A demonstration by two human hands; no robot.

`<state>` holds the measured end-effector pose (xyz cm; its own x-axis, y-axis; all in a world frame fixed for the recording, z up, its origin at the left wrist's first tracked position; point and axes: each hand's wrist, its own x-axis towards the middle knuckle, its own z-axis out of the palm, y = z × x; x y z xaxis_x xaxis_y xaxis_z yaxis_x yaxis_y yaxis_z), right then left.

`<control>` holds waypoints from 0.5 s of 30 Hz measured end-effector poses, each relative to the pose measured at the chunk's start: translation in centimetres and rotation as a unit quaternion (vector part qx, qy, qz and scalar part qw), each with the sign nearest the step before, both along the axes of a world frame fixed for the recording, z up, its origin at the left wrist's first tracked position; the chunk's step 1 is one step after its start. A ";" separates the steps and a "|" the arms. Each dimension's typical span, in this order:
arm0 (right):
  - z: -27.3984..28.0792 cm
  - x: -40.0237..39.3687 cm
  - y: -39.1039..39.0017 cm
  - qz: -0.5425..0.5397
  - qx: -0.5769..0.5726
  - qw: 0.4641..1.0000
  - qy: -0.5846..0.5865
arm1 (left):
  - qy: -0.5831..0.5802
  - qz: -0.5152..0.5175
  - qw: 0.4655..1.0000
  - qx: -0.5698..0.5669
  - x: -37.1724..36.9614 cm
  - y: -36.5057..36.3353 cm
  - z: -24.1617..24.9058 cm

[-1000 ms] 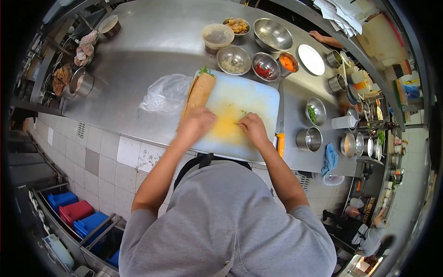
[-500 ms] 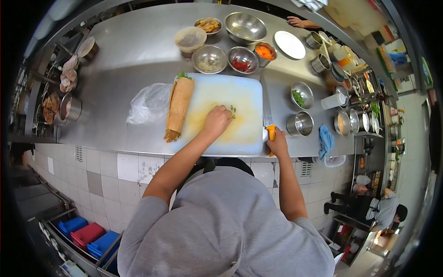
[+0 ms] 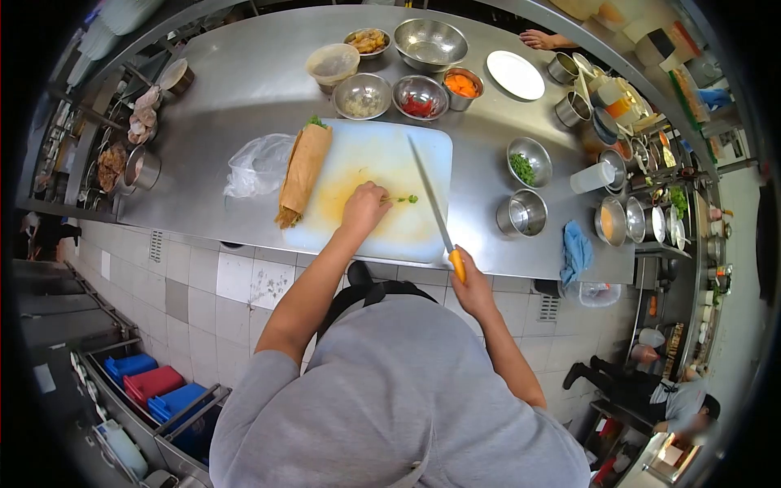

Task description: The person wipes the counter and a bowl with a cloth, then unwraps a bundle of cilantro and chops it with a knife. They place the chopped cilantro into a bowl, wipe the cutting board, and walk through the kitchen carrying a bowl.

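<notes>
My left hand (image 3: pixel 364 208) rests on the white cutting board (image 3: pixel 411 146), fingers pinching a small sprig of green herb (image 3: pixel 407 198). My right hand (image 3: pixel 470 286) grips the orange handle of a long knife (image 3: pixel 431 199), whose blade angles up over the board's right side. A filled baguette sandwich (image 3: pixel 303 171) with greens at its far end lies along the board's left edge.
A crumpled plastic bag (image 3: pixel 259 165) lies left of the board. Several steel bowls (image 3: pixel 363 95) with fillings line the counter's far side, with a white plate (image 3: pixel 515 75) and cups (image 3: pixel 521 214) to the right. Another person's hand (image 3: pixel 538 38) shows at the far edge.
My right hand has lifted the knife from the counter beside the board and swung its blade over the board. My left hand stays on the herb.
</notes>
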<state>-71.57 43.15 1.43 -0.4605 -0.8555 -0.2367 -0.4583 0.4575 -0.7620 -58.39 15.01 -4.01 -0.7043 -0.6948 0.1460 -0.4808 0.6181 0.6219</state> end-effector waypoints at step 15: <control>-1.4 -1.8 -2.7 0.119 0.083 0.986 0.088 | -0.018 0.084 0.996 -0.028 0.7 2.8 -1.0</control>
